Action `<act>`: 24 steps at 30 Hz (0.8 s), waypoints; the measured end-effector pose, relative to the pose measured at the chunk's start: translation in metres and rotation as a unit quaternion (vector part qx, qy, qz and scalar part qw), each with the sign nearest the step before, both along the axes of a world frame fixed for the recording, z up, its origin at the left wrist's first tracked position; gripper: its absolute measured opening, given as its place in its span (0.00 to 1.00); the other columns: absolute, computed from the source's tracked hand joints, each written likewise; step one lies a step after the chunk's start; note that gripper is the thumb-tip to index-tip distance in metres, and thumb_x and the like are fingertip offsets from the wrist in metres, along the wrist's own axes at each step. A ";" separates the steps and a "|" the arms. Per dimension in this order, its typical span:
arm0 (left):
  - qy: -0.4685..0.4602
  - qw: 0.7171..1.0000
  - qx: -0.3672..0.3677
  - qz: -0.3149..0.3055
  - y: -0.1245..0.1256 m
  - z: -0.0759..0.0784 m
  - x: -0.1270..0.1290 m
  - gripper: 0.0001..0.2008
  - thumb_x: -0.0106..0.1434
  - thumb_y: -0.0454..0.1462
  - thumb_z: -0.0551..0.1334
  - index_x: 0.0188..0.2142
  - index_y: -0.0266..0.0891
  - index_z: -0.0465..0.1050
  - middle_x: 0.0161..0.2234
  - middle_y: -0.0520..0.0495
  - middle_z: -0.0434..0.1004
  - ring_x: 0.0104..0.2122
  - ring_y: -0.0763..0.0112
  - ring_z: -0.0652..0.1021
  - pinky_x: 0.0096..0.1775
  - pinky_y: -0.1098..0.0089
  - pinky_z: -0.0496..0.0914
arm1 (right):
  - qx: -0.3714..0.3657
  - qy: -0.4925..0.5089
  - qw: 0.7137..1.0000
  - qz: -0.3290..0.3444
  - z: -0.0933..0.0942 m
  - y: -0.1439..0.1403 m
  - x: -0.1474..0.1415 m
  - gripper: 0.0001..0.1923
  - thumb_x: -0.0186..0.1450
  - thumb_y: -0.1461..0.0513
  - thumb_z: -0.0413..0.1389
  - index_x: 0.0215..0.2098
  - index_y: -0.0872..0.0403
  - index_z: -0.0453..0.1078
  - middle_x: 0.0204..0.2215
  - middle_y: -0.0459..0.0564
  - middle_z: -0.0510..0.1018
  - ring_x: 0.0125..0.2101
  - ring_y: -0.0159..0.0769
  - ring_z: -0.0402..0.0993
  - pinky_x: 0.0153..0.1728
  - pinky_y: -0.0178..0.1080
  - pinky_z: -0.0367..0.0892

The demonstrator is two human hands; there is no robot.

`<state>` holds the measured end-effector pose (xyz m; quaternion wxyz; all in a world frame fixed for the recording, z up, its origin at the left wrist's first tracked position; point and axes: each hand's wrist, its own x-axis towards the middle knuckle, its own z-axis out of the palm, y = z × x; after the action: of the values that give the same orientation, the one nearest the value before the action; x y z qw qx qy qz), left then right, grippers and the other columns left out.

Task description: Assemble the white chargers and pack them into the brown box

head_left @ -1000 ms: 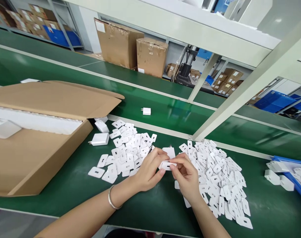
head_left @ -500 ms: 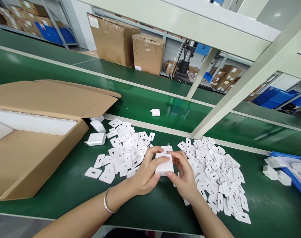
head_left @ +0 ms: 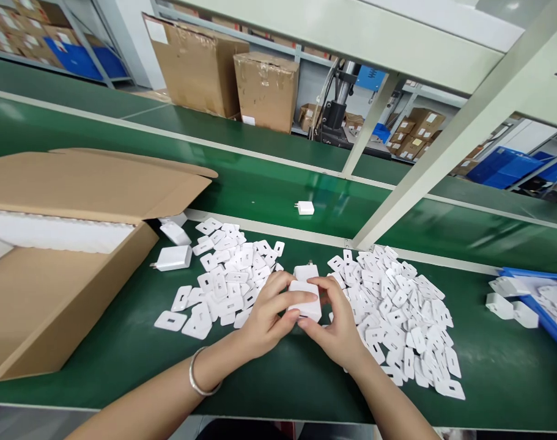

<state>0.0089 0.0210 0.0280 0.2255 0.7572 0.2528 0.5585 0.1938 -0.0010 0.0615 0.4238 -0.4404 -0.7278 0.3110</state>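
Both my hands grip one white charger block (head_left: 307,307) just above the green bench. My left hand (head_left: 269,315) wraps it from the left, fingers over its top. My right hand (head_left: 334,327) pinches it from the right. Behind it lies another white charger (head_left: 306,271) with its prongs pointing away. A heap of small flat white plastic pieces (head_left: 227,275) spreads to the left of my hands, and a larger heap of the same pieces (head_left: 400,315) lies to the right.
An open cardboard box (head_left: 53,263) sits at the left, with two white chargers (head_left: 172,257) beside it. One charger (head_left: 304,208) lies on the green conveyor belt behind. A blue tray (head_left: 542,305) with white parts is at the right edge. A slanted frame post (head_left: 443,146) rises overhead.
My hands went from fitting a flat white piece to holding the charger block, turning it between both hands. The charger on the belt has drifted right.
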 end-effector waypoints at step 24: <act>0.051 0.998 -0.021 -0.032 0.002 0.000 0.000 0.20 0.79 0.47 0.50 0.64 0.53 0.71 0.54 0.41 0.72 0.52 0.56 0.73 0.52 0.55 0.71 | 0.044 -0.018 0.999 0.017 0.009 0.012 0.016 0.22 0.73 0.43 0.56 0.56 0.46 0.71 0.40 0.51 0.73 0.38 0.44 0.69 0.40 0.47 0.70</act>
<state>0.0091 0.0230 0.0276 0.2458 0.7878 0.2510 0.5059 0.2102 0.0106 0.0705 0.4240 -0.4142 -0.7560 0.2778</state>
